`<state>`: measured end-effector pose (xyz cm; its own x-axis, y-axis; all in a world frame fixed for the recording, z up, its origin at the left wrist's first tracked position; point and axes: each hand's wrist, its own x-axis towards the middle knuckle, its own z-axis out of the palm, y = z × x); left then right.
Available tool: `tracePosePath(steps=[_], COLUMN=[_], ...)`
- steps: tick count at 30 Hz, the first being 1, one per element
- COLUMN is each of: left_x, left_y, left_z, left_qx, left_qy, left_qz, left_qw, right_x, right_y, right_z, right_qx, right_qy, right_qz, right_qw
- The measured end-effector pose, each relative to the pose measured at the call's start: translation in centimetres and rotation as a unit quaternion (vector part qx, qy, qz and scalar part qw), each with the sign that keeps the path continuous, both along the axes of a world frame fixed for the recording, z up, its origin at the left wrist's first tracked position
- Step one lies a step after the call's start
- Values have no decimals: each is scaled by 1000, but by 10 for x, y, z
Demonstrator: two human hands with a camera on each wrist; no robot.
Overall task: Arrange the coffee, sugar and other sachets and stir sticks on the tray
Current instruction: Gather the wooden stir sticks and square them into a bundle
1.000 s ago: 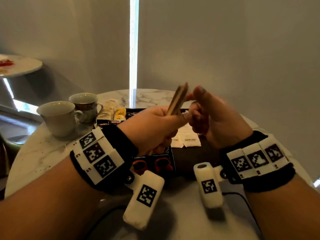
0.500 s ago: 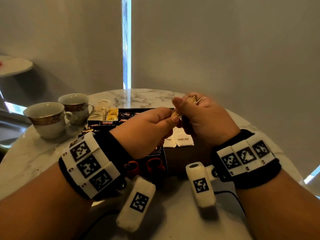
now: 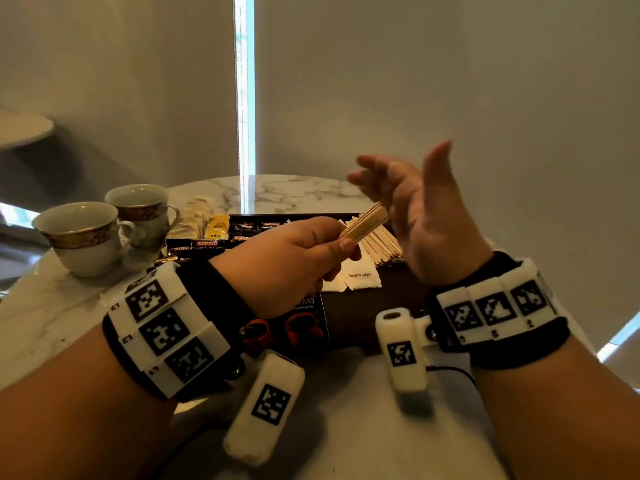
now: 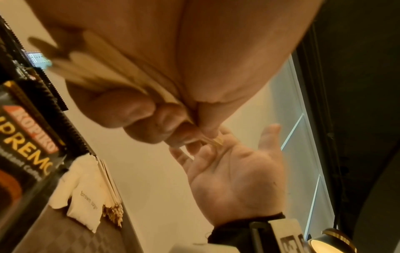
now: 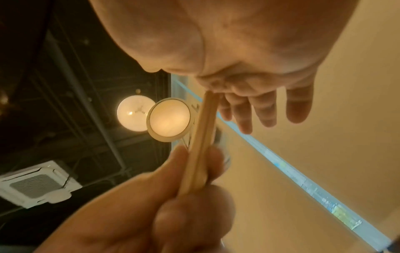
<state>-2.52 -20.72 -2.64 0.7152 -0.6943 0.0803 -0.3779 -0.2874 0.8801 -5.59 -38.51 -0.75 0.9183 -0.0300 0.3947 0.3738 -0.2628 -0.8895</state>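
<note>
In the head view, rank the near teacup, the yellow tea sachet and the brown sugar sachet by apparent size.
1. Near teacup, clearly largest.
2. Brown sugar sachet and yellow tea sachet look about alike; the left hand covers part of the sugar sachet and the tea sachet lies farther back, so no ranking between them.

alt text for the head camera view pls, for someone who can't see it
A left hand grips a bundle of wooden stir sticks against the open palm of the right hand, above a dark tray holding sachets and more sticks. Two teacups stand at the left on the marble table.
</note>
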Motion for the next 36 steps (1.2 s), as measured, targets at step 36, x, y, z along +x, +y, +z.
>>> tracePosePath(steps=[36], left_x=[3], left_y=[-15], left_z=[-1], left_qx=[-474], left_qy=[46], left_qz=[63], left_qw=[877], right_x=[-5], right_y=[38], right_z=[-14], right_qx=[457], right_qy=[241], right_qz=[267], right_qw=[814])
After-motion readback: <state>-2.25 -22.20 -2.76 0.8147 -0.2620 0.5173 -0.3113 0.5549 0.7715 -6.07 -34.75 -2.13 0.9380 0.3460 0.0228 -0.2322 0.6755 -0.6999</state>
